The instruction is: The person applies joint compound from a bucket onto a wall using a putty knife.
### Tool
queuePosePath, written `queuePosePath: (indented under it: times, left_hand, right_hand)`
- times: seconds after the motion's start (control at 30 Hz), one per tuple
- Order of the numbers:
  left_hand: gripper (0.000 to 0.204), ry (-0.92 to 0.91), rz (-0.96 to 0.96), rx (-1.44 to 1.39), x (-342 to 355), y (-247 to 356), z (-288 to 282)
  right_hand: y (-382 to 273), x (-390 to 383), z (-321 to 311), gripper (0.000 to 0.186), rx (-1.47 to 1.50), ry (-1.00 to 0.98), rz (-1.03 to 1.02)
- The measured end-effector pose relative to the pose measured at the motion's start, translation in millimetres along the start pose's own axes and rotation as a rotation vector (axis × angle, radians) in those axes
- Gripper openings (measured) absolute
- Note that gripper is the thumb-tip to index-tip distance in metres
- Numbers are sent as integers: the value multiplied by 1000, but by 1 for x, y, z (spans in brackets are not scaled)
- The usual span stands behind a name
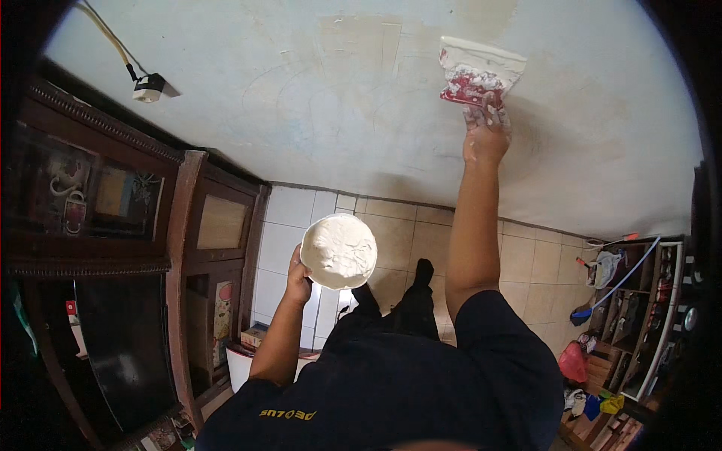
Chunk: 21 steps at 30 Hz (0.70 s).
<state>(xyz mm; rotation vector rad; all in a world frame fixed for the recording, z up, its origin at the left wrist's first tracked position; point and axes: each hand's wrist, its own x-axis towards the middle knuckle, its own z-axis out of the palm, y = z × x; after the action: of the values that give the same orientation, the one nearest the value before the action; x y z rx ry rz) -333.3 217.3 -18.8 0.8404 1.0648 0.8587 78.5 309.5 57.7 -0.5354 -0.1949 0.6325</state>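
Observation:
My left hand [298, 279] grips the side of a round white tub [307, 252] in front of my body. Thick, cream-white wall filler [342, 250] fills the tub, its surface rough and scooped. My right arm reaches up and away to the wall. In my right hand [487, 129] is a wide putty knife [481, 71] with a red lower part, smeared with filler, its broad edge up at the wall. White smears cover the fingers of that hand. Beige patches [361, 41] and faint scratches mark the pale wall [301, 113].
A dark wooden cabinet [192, 225] with glass panes stands along the left. A socket adapter with a cord [148, 88] hangs on the wall above it. On the right is a cluttered shelf rack [639, 301] with a blue-headed brush [580, 316]. Floor tiles [395, 233] lie below.

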Motion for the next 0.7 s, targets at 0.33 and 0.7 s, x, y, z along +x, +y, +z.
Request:
queuePosePath:
  times: [0.33,0.7]
  left_hand:
    - [76,17,-51,70,14,-7,8]
    - [69,-26,-15,19,7,3,17]
  right_hand:
    - [136,-51,-160,29,-304,512,447]
    - [53,-79,-69,25,-226,52,215]
